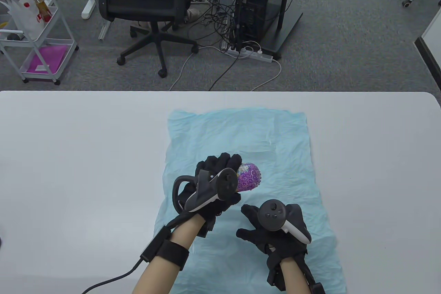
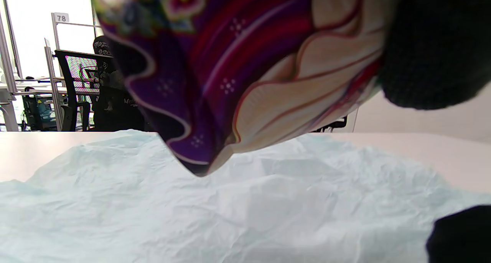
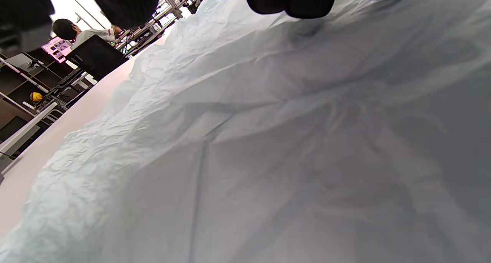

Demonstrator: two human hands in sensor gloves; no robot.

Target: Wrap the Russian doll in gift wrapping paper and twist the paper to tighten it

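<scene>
A purple patterned Russian doll (image 1: 248,177) is held just above a light blue sheet of wrapping paper (image 1: 262,135) spread flat on the white table (image 1: 69,156). My left hand (image 1: 220,178) grips the doll, fingers curled round it. In the left wrist view the doll (image 2: 245,71) fills the top, its lower end hanging over the paper (image 2: 191,217), with a gloved finger (image 2: 437,48) on its right side. My right hand (image 1: 265,225) rests near the paper's lower middle, fingers spread and relaxed. The right wrist view has its fingertips (image 3: 291,0) over crumpled paper (image 3: 268,159).
Beyond the table's far edge stand a black office chair (image 1: 144,1), a computer tower (image 1: 258,1) with loose cables, and a white trolley (image 1: 38,39) at the left. A cable (image 1: 113,276) runs from my left wrist across the table.
</scene>
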